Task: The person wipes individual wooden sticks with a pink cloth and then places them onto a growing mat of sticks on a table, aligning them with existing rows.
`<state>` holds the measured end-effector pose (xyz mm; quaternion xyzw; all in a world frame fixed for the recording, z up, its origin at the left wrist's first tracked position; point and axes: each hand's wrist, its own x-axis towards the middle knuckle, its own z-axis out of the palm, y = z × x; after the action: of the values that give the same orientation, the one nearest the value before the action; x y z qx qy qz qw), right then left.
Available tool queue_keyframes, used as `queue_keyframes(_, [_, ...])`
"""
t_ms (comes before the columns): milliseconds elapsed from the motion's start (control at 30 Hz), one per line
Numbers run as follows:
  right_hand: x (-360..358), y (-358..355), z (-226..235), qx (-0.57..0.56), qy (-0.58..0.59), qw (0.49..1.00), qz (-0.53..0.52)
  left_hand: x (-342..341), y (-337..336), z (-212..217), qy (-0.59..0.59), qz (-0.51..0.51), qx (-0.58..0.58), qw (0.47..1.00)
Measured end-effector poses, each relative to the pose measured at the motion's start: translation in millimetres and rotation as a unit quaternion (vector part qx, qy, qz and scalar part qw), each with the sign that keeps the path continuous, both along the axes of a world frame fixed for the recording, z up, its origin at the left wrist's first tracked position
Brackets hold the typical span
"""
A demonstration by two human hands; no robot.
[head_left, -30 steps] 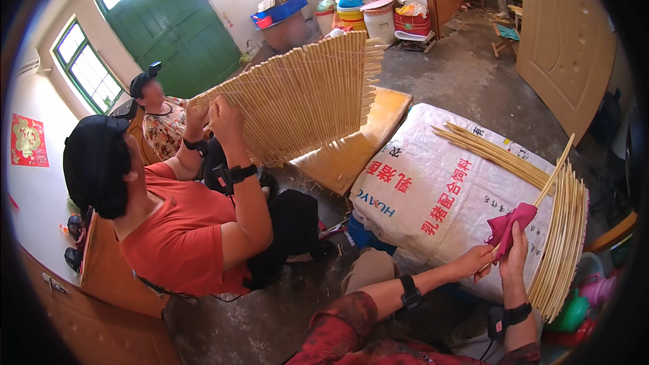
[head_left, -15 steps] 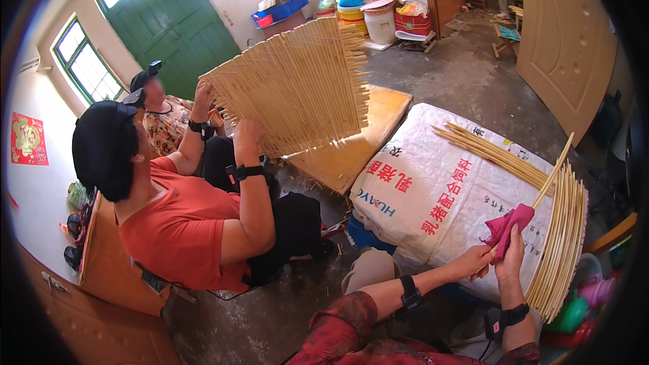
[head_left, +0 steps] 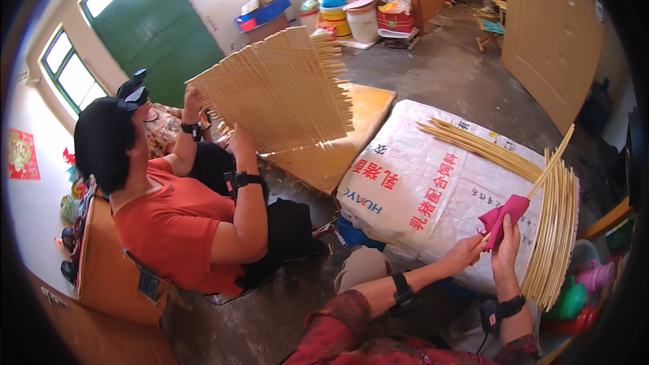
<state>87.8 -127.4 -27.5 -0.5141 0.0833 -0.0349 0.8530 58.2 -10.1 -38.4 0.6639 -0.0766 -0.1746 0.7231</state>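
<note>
My right hand is closed around a magenta cloth, which is folded about a pale, thin stick; I cannot tell if it is one stick or more. The stick slants up and away to the right. Just left of the cloth, my left hand pinches the stick's near end. Under both hands lies a white woven sack spread over a low table. Along its right side rests a row of similar sticks, and a smaller bundle lies across the far part.
At my left a seated co-worker in an orange shirt holds up a slatted mat above a wooden board. Another person sits behind. Coloured plastic vessels crowd the table's right side. A door stands ajar.
The whole view has shifted slightly, so most things sit further left. The stick's far end has moved right relative to the sack. The co-worker's mat is a little lower. My grip looks the same.
</note>
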Motion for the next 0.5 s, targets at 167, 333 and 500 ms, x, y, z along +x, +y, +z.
queue_keyframes(167, [2,5,6,0.004,-0.011,1.000,-0.022,-2,2,-14,-0.023,-0.004,0.027,0.999])
queue_keyframes(333, [0,2,3,0.017,0.001,1.000,0.004,-1,-5,-29,-0.141,-0.003,0.064,0.988])
queue_keyframes(500, [-8,14,-7,-0.012,-0.003,0.999,0.047,-5,-3,-22,0.055,0.018,-0.047,0.997])
